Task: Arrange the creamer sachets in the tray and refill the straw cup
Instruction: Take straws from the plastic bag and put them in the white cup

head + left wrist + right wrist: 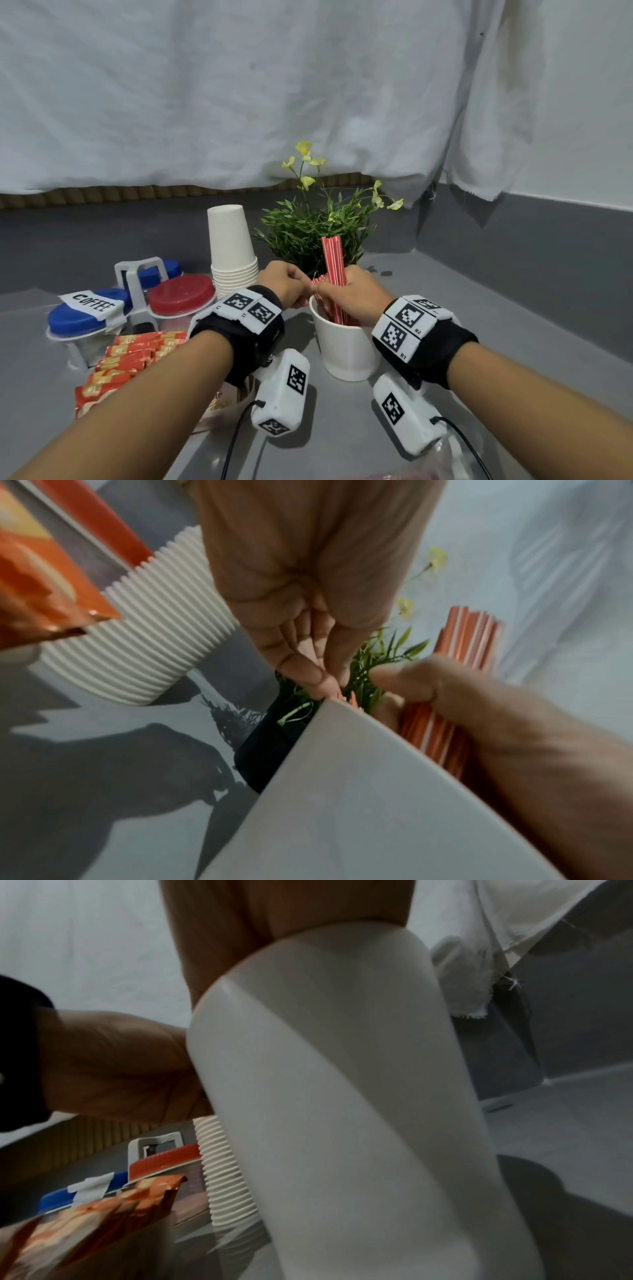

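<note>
A white straw cup (346,346) stands on the grey table between my hands. My right hand (330,291) grips a tall bundle of red-and-white straws (333,260), whose lower ends are inside the cup. My left hand (303,291) pinches a few shorter straws at the cup's far rim; in the left wrist view its fingertips (322,683) close on the straw ends above the cup (342,791). Orange creamer sachets (133,356) lie in a row to the left, partly under my left forearm. The cup (342,1096) fills the right wrist view, hiding my right fingers.
A stack of white paper cups (233,253) and a potted plant (318,226) stand just behind the straw cup. At the left a white caddy holds jars with blue lids (82,315) and a red lid (181,294), one labelled COFFEE. A white cloth hangs behind.
</note>
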`<move>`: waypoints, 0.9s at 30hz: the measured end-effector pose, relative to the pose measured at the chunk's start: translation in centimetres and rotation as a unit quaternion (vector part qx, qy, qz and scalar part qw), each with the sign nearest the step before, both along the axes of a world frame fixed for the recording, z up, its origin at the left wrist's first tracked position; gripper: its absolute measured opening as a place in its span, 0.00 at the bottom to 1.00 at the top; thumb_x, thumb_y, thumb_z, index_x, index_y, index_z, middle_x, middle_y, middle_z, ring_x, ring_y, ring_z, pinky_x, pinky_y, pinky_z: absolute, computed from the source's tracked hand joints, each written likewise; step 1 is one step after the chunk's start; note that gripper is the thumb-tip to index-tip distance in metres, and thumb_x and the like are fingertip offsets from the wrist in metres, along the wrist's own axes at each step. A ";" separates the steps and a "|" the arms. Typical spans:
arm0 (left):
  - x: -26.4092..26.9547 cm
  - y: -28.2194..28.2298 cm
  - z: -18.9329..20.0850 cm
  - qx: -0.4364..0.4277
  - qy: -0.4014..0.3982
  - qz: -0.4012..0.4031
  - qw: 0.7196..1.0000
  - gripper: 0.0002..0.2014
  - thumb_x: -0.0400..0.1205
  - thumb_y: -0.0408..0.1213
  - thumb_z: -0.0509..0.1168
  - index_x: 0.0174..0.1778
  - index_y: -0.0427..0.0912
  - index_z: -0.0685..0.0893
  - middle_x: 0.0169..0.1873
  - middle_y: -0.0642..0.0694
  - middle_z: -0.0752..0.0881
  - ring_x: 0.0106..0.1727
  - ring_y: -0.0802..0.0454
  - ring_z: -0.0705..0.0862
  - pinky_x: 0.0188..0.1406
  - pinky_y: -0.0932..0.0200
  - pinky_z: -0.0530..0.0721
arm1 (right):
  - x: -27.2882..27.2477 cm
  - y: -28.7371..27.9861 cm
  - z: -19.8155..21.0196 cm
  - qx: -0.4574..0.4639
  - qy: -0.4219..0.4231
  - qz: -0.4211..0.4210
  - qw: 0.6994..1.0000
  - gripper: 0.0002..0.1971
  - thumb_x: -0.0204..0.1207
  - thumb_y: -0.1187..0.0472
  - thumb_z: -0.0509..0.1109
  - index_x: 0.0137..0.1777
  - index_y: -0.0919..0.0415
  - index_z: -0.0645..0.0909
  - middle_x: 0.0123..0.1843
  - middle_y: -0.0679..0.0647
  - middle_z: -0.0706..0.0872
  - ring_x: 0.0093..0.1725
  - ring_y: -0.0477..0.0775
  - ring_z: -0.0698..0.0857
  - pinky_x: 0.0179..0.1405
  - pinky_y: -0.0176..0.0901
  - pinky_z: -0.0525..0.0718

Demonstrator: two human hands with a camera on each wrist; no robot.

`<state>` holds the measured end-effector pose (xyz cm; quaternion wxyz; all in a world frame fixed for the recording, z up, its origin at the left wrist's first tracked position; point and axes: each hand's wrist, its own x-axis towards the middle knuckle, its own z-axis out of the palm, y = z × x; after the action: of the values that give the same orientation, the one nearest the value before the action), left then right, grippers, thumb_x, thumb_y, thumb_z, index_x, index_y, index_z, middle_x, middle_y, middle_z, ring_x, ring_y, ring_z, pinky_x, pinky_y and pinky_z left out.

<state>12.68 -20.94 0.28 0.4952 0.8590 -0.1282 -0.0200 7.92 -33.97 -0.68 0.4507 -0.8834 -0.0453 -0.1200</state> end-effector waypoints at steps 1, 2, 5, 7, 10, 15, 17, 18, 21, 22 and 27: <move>0.0 0.1 0.0 -0.038 0.016 0.002 0.999 0.14 0.79 0.22 0.63 0.27 0.37 0.79 0.16 0.46 0.81 0.13 0.62 0.77 0.16 0.70 0.77 | 0.0 0.0 0.0 -0.021 -0.001 0.002 1.000 0.17 0.72 0.52 0.70 0.24 0.58 0.76 0.28 0.57 0.81 0.30 0.52 0.79 0.36 0.44 0.78; 0.0 0.1 0.0 -0.079 0.029 0.007 0.996 0.15 0.81 0.22 0.60 0.28 0.35 0.78 0.12 0.48 0.80 0.12 0.62 0.77 0.14 0.71 0.77 | 0.0 0.0 0.0 -0.034 -0.004 0.006 0.999 0.17 0.71 0.52 0.72 0.23 0.56 0.75 0.28 0.57 0.80 0.31 0.51 0.77 0.35 0.44 0.76; -0.5 0.3 0.2 -0.166 0.040 0.031 0.985 0.18 0.87 0.32 0.53 0.30 0.36 0.77 0.11 0.51 0.80 0.12 0.61 0.77 0.15 0.69 0.77 | -0.5 0.0 0.2 -0.025 -0.027 0.022 0.999 0.17 0.67 0.52 0.77 0.24 0.57 0.76 0.23 0.53 0.78 0.22 0.46 0.74 0.26 0.36 0.72; -1.1 0.4 0.5 -0.186 0.039 0.036 0.981 0.21 0.88 0.40 0.48 0.37 0.37 0.79 0.22 0.46 0.83 0.21 0.56 0.80 0.26 0.64 0.77 | -0.6 -0.1 0.3 0.011 -0.027 0.022 0.999 0.14 0.66 0.57 0.79 0.32 0.67 0.81 0.23 0.53 0.79 0.17 0.45 0.76 0.20 0.33 0.74; -2.1 0.3 0.5 -0.186 0.028 0.013 0.982 0.20 0.88 0.44 0.46 0.55 0.37 0.81 0.41 0.42 0.84 0.39 0.50 0.82 0.38 0.60 0.77 | -0.5 -0.1 0.2 0.061 -0.040 -0.009 0.997 0.09 0.67 0.64 0.77 0.40 0.69 0.81 0.28 0.59 0.84 0.24 0.52 0.82 0.24 0.39 0.82; -2.9 0.1 -0.5 -0.083 -0.062 -0.023 0.994 0.14 0.86 0.40 0.55 0.58 0.41 0.83 0.50 0.43 0.85 0.47 0.53 0.82 0.46 0.63 0.79 | -0.4 0.1 0.1 -0.002 -0.080 -0.163 0.983 0.06 0.72 0.58 0.68 0.41 0.60 0.77 0.42 0.55 0.82 0.47 0.54 0.78 0.47 0.48 0.78; -2.8 0.0 -0.8 -0.024 -0.079 -0.023 0.996 0.15 0.86 0.36 0.56 0.65 0.38 0.81 0.57 0.43 0.85 0.53 0.52 0.84 0.54 0.63 0.80 | -0.5 0.3 0.2 -0.048 -0.050 -0.172 0.983 0.04 0.74 0.60 0.64 0.44 0.61 0.75 0.51 0.59 0.82 0.51 0.56 0.75 0.50 0.47 0.75; -2.7 0.0 -0.9 0.003 -0.086 -0.021 0.996 0.16 0.85 0.35 0.57 0.68 0.38 0.79 0.61 0.44 0.85 0.58 0.51 0.84 0.61 0.60 0.79 | -0.5 0.3 0.3 -0.069 -0.029 -0.171 0.982 0.05 0.75 0.61 0.63 0.47 0.62 0.76 0.54 0.61 0.81 0.55 0.59 0.76 0.52 0.48 0.75; -2.5 0.1 -1.0 0.062 -0.103 -0.025 0.992 0.17 0.85 0.36 0.58 0.69 0.39 0.78 0.68 0.45 0.80 0.69 0.47 0.79 0.72 0.49 0.74 | -0.2 0.5 0.2 -0.098 0.027 -0.145 0.984 0.07 0.74 0.61 0.63 0.50 0.61 0.77 0.57 0.62 0.80 0.57 0.62 0.79 0.50 0.46 0.76; -2.4 0.1 -1.0 0.065 -0.104 -0.026 0.992 0.17 0.85 0.37 0.58 0.69 0.38 0.79 0.69 0.46 0.79 0.70 0.47 0.78 0.73 0.48 0.73 | -0.1 0.4 0.2 -0.095 0.032 -0.128 0.987 0.06 0.73 0.60 0.64 0.48 0.59 0.77 0.57 0.61 0.81 0.56 0.61 0.80 0.49 0.46 0.77; -2.3 0.1 -1.3 0.031 -0.099 -0.031 0.994 0.17 0.85 0.35 0.57 0.70 0.36 0.78 0.72 0.46 0.75 0.70 0.49 0.78 0.74 0.51 0.72 | -0.1 -0.6 1.0 -0.075 0.071 -0.011 0.995 0.06 0.70 0.59 0.69 0.46 0.57 0.82 0.46 0.58 0.87 0.50 0.57 0.85 0.50 0.48 0.83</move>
<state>10.35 -20.80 -1.03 0.4526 0.8671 -0.2030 0.0460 7.82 -34.56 0.33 0.3841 -0.9214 -0.0123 -0.0583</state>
